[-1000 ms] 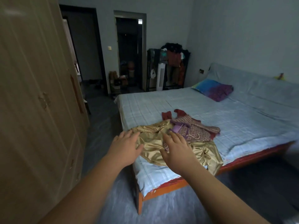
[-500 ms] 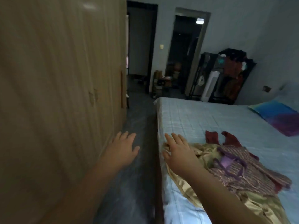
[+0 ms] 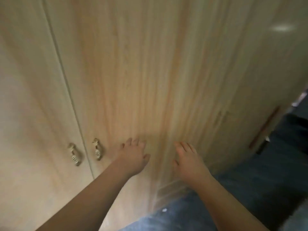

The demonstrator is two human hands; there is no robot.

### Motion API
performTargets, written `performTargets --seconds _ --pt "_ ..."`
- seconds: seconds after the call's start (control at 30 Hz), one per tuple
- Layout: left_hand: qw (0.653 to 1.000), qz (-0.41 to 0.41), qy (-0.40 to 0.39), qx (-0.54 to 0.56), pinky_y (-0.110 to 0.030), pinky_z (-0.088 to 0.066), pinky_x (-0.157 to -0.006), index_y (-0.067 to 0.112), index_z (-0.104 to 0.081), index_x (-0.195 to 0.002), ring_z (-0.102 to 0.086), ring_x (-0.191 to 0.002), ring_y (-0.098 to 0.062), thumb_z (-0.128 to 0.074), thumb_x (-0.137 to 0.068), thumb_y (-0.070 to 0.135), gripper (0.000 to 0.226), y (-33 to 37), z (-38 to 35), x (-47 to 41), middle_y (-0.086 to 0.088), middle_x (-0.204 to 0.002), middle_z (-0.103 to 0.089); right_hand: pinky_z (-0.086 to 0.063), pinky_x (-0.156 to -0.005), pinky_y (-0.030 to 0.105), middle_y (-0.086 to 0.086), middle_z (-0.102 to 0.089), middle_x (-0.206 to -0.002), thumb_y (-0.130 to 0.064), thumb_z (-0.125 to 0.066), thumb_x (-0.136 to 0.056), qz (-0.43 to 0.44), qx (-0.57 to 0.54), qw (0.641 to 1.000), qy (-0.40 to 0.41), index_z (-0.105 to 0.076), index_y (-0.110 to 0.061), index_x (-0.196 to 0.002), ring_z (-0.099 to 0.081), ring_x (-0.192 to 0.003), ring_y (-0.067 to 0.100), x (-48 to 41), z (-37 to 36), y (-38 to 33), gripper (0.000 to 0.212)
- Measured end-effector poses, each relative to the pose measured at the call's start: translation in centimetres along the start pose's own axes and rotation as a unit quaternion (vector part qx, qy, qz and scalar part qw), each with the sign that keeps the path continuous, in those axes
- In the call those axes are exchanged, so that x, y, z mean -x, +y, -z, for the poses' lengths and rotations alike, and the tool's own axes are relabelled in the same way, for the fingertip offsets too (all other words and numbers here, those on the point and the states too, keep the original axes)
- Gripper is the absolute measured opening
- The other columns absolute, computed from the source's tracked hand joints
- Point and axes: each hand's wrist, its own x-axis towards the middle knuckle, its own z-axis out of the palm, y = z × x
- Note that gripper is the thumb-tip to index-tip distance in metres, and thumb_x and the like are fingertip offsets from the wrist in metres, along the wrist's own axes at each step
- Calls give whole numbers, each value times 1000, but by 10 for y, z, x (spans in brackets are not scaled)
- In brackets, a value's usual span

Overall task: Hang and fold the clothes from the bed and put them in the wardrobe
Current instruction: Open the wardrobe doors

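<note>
Right now the wardrobe (image 3: pixel 150 80) fills nearly the whole view: light wood-grain doors, all closed, frame blurred. Clothes and bed aren't in view.

Left hand (image 3: pixel 133 157): fingers spread, palm toward the door, holding nothing. It sits just right of the two handles, near the door face. Can't tell if it touches the wood.

Right hand (image 3: pixel 188 160): also spread flat, empty, fingers pointing up toward the door panel. It is near the left hand, apart from it, level with it. Contact with the door also unclear.

Both forearms are bare and come in from the bottom edge, left one from bottom left, right one from bottom right.

Handles (image 3: pixel 97 149): two small pale metal pulls, side by side, one on each side of the vertical seam between two doors. The left pull (image 3: pixel 74 154) sits slightly lower in frame. Neither hand is on a pull.

Further right, a second door pair shows faint handles, too blurred to detail. Past that, a long dark reddish bar handle (image 3: pixel 265 125) runs along the far door edge.

Floor (image 3: pixel 250 189) is dark blue-grey, visible at bottom right below the wardrobe base. Small white speck (image 3: pixel 164 210) on the floor near the base. A glare spot sits on the door at top right.
</note>
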Motion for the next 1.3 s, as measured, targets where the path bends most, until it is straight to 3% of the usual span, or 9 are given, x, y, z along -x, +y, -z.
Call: performTargets --seconds 0.13,0.23,0.37,0.47,0.63,0.83,0.97,1.07,1.3 --pt "994 111 17 -11 -48 -27 -115 27 -23 -151 -22 -146 -29 -35 -97 55 62 -31 4 52 -3 -157 -29 -23 -118 37 10 -28 -158 -41 -42 -96 107 -39 993 -12 -24 -19 -153 -23 -145 28 -21 -12 -36 63" --pt "981 190 30 -25 -46 -33 -111 27 -28 -147 -30 -142 -27 -37 -95 56 60 -51 6 97 -1 -151 -37 -22 -119 38 8 -27 -159 -53 -28 -91 177 -60 982 -23 -25 -22 -153 -23 -146 28 -20 -26 -71 69" --pt "963 266 33 -32 -43 -30 -113 27 -25 -151 -25 -144 -26 -37 -97 53 61 -70 11 145 0 -155 -32 -24 -118 39 6 -28 -159 -52 -31 -91 258 -78 962 -42 -26 -24 -151 -23 -146 29 -16 -38 -114 66" --pt "951 306 33 -30 -44 -30 -114 27 -25 -151 -25 -145 -28 -37 -97 53 61 -83 12 165 -1 -156 -32 -28 -116 41 6 -34 -155 -52 -32 -87 290 -94 951 -43 -25 -25 -150 -27 -143 29 -18 -42 -140 69" --pt "948 317 39 -20 -44 -32 -113 25 -28 -150 -29 -144 -28 -38 -98 52 60 -106 4 168 -1 -154 -36 -35 -110 38 3 -40 -150 -42 -49 -93 312 -119 942 -36 -32 -22 -148 -33 -137 25 -23 -53 -165 61" --pt "952 304 17 33 -43 -36 -111 25 -28 -150 -33 -141 -24 -37 -98 52 59 -150 -28 156 2 -151 -39 -44 -102 41 2 -47 -141 -36 -52 -89 229 -180 952 -89 -27 -25 -151 -42 -130 25 -49 -80 -193 67" --pt "954 287 -23 80 -42 -38 -109 24 -30 -150 -36 -138 -22 -38 -98 50 58 -176 -59 150 3 -149 -42 -44 -89 34 6 -60 -125 -35 -56 -91 113 -244 958 -101 -48 -18 -132 -55 -116 29 -66 -91 -225 45" --pt "954 269 -64 114 -42 -39 -108 24 -31 -149 -38 -137 -22 -41 -97 49 58 -191 -82 144 3 -148 -44 -48 -92 34 5 -63 -120 -36 -58 -87 52 -309 943 -115 -50 -16 -127 -60 -111 26 -72 -101 -247 46" --pt "949 241 -123 163 -44 -43 -103 23 -30 -148 -46 -130 -26 -44 -96 43 57 -193 -110 135 -2 -143 -50 -47 -84 27 -1 -64 -112 -27 -61 -91 39 -326 940 -93 -50 -18 -128 -63 -101 19 -52 -104 -246 40"
